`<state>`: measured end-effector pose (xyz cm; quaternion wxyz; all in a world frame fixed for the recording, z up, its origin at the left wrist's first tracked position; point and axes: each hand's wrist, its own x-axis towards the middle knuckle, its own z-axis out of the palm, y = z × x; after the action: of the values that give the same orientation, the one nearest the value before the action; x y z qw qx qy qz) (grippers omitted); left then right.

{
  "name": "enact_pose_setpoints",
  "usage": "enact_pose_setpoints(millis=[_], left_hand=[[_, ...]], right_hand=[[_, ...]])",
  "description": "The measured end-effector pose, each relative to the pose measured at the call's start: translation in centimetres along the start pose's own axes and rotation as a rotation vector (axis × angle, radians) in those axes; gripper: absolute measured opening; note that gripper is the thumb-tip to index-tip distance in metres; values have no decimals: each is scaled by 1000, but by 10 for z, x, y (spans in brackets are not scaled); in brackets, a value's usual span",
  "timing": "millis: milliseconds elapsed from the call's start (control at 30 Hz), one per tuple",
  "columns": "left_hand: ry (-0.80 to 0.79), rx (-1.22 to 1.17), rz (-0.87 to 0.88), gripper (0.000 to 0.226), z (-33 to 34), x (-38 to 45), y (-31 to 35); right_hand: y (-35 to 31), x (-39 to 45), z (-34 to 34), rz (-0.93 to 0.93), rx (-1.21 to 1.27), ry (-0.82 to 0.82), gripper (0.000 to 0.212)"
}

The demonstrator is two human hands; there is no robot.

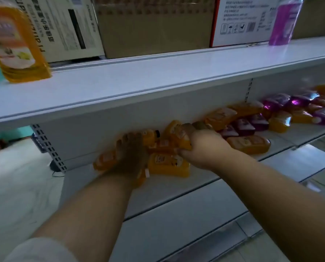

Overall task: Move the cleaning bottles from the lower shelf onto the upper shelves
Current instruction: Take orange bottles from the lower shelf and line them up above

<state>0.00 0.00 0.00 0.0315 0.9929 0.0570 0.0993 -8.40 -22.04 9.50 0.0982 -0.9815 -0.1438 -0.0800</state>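
Observation:
Several orange and purple cleaning bottles lie on their sides along the lower shelf [176, 188]. My left hand [131, 157] reaches under the upper shelf and wraps round an orange bottle [104, 161] lying at the left end of the pile. My right hand [201, 146] grips another orange bottle [178, 137] just to the right. One more orange bottle [167, 165] lies between my hands. On the upper shelf [157, 80] an orange bottle [16, 42] stands upright at the far left and a purple bottle [286, 21] stands at the far right.
Cardboard boxes [154, 25] and white printed cartons [239, 19] fill the back of the upper shelf. A perforated shelf upright [48, 146] stands at the left end. Pale tiled floor [16, 182] lies to the left, and further shelf ledges step out below.

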Motion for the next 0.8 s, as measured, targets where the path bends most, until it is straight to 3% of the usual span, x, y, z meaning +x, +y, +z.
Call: enact_pose_setpoints(millis=[167, 367, 533, 633, 800], left_hand=[[-64, 185, 18, 72, 7, 40, -23], [12, 211, 199, 63, 1, 44, -36], [236, -212, 112, 54, -13, -15, -36], [227, -490, 11, 53, -21, -61, -36], [203, -901, -240, 23, -35, -127, -20]], right_hand=[[-2, 15, 16, 38, -15, 10, 72], [-10, 29, 28, 72, 28, -53, 72], [-6, 40, 47, 29, 48, -128, 70], [-6, 48, 68, -14, 46, -236, 62], [-12, 55, 104, -77, -23, -372, 53]])
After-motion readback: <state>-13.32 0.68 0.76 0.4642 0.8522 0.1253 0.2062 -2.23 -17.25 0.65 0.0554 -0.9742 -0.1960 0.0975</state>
